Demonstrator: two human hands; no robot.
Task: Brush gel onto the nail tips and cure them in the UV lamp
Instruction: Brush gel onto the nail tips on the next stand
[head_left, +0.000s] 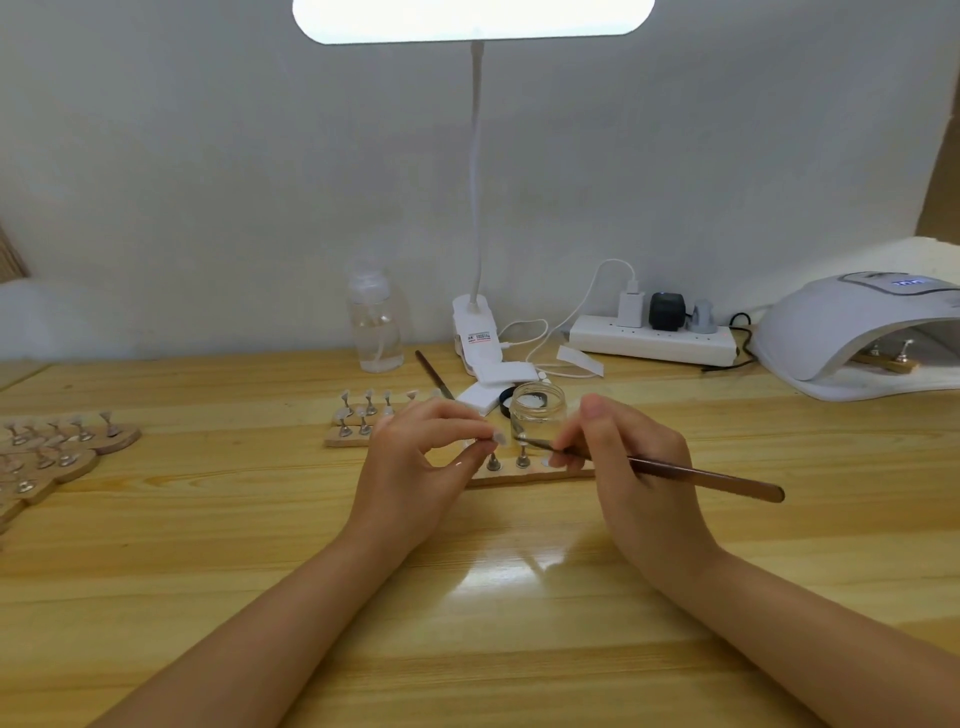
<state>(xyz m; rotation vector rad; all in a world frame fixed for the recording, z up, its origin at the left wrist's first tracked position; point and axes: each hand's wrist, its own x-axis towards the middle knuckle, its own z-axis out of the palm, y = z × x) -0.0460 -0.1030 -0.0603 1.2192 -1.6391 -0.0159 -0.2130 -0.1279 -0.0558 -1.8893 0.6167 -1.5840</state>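
While the left hand (415, 457) pinches a small pale nail tip (498, 438) above a wooden holder strip (524, 475), the right hand (628, 467) grips a slim brown brush (675, 472), bristles near the tip; the white UV lamp (852, 332) sits far right.

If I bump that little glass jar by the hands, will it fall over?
Probably not easily: the glass jar looks short and wide, standing upright on the flat table. It seems open, so a hard knock might spill it. Glass could crack if dropped.
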